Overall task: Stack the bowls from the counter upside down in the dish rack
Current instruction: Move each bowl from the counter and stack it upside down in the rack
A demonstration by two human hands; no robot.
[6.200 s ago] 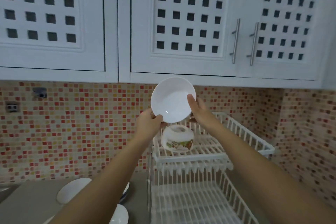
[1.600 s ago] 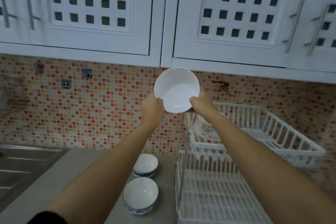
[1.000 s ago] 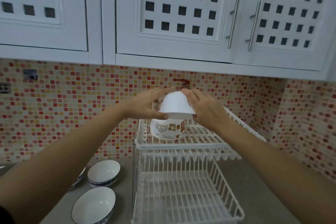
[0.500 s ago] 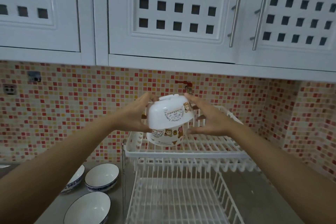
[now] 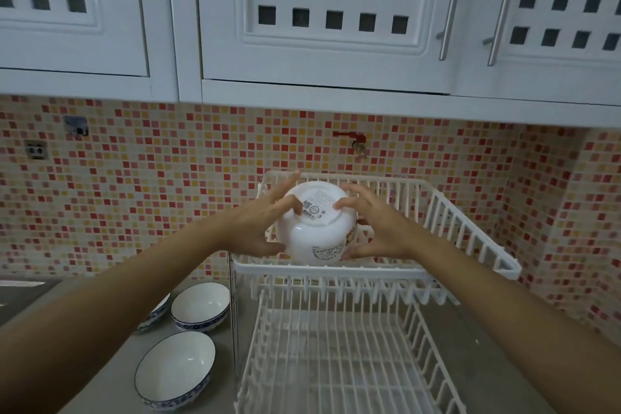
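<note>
**Inverted bowl held in upper tier of dish rack**

A white bowl (image 5: 316,222) sits upside down in the top tier of the white dish rack (image 5: 470,232), base uppermost, printed label and barcode showing on its foot. Whether another bowl lies beneath it cannot be told. The left hand (image 5: 258,225) cups its left side, fingers spread and curved around the wall, thumb low. The right hand (image 5: 376,228) mirrors this on the right side, fingertips touching the base rim. Both hands are in contact with the bowl, neither fully closed. The lower tier holds nothing visible. On the grey counter (image 5: 235,309), left of the rack, stand three blue-rimmed bowls (image 5: 174,368) upright; the farthest is partly hidden behind the left forearm.
</note>
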